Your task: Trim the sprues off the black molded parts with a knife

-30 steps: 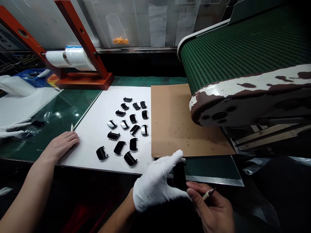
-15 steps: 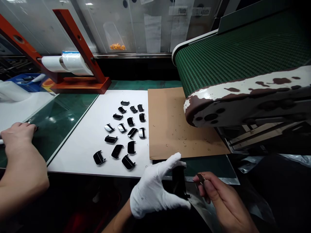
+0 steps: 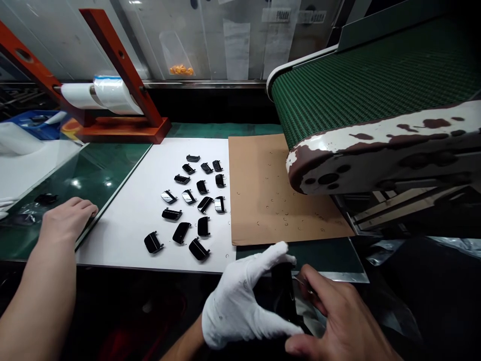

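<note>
My left hand (image 3: 240,303), in a white cotton glove, grips a glossy black plastic part (image 3: 284,291) by its two ends, between thumb and fingers. Close against the part's right side is my bare right hand (image 3: 340,313), its fingers closed on a small thin blade (image 3: 306,285), mostly hidden by them. Whether the blade touches the part I cannot tell. Beyond my hands, several similar black parts (image 3: 203,226) with small end pegs lie scattered over a white sheet (image 3: 120,225).
A brown cardboard sheet (image 3: 255,190) dotted with tiny curled shavings lies beside the white sheet. The green conveyor belt (image 3: 361,90) overhangs it at right. At left, another person's hand (image 3: 65,218) rests near a black part (image 3: 46,198); behind stands an orange roll stand (image 3: 120,128).
My right hand has moved in with the blade, up to the black part. My left hand has shifted slightly right and down. The other person's hand has moved right, uncovering a black part.
</note>
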Available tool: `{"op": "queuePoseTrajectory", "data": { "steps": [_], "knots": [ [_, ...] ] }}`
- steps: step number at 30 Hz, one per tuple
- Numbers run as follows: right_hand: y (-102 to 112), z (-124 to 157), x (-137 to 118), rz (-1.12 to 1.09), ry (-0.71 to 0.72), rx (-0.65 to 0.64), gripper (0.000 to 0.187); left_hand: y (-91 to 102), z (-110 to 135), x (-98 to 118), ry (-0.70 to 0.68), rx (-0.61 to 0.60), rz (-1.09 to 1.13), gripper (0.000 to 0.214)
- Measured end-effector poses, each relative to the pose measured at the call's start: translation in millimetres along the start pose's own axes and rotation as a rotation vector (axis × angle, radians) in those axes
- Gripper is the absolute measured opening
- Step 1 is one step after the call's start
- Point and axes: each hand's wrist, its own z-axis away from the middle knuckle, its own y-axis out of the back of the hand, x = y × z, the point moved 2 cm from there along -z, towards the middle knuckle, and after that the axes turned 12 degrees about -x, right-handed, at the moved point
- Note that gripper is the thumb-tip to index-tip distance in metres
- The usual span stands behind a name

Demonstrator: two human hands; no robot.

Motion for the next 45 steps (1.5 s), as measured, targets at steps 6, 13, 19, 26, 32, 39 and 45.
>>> {"op": "queuePoseTrajectory", "data": {
  "steps": [6, 13, 19, 26, 32, 39, 45],
  "knots": [
    [0, -2, -3, 0.1, 0.018, -0.001, 0.061, 1.5, 0, 2, -0.036, -0.034, 0.048, 0.093],
    [-1, -2, -10, 0.111, 0.093, 0.025, 0.074, 1.3, 0, 5, -0.07, -0.023, 0.054, 0.095],
    [-1, -4, -20, 0.15, 0.191, 0.12, 0.076, -3.3, 3, -1, -0.071, 0.014, 0.091, 0.096],
    [-5, -7, -29, 0.302, 0.299, 0.382, 0.083, -9.5, 4, -3, -0.125, 0.077, 0.152, 0.087],
    [-5, -10, -32, 0.349, 0.363, 0.445, 0.079, -12.3, 6, -6, -0.079, 0.091, 0.166, 0.085],
    [-13, -7, -10, 0.391, 0.358, 0.329, 0.071, -13.9, 9, -12, -0.046, 0.082, 0.209, 0.083],
    [-17, -6, 3, 0.408, 0.342, 0.281, 0.066, -15.6, 10, -17, -0.003, 0.074, 0.199, 0.085]
  ]
}}
